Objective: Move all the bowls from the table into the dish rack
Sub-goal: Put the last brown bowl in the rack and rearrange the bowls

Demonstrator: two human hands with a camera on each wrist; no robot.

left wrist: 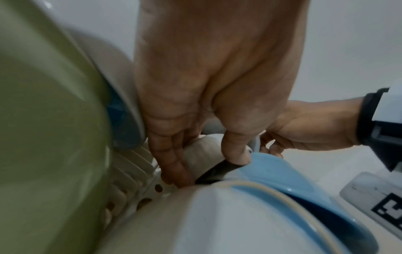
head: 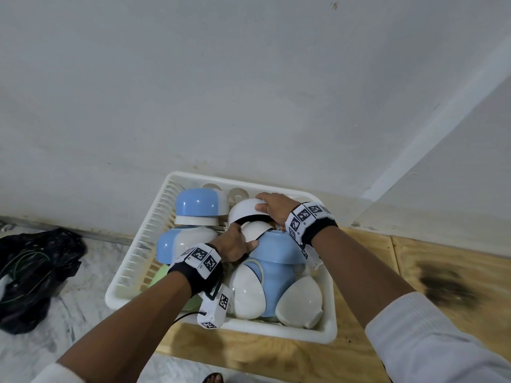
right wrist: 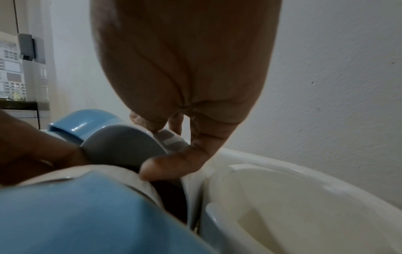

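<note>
A white dish rack (head: 318, 331) sits against the wall and holds several blue and white bowls. My right hand (head: 262, 201) grips the upper white bowl (head: 246, 210), which has a dark inside and is tilted at the rack's back middle. Just below it, my left hand (head: 243, 236) pinches a second white bowl (head: 255, 229), thumb on its outside. That bowl leans on an overturned blue bowl (head: 279, 251). In the left wrist view my left hand (left wrist: 206, 170) holds the white bowl (left wrist: 200, 151). The right wrist view shows my right hand (right wrist: 150, 149) on the shaded bowl (right wrist: 121, 146).
The rack stands on a wooden table (head: 414, 272) at its left end, tight to the white wall. A black plastic bag (head: 33, 272) lies on the marble floor at the left. A green bowl (left wrist: 43, 120) sits in the rack's front left, and a dark scorch mark (head: 445, 286) stains the wood.
</note>
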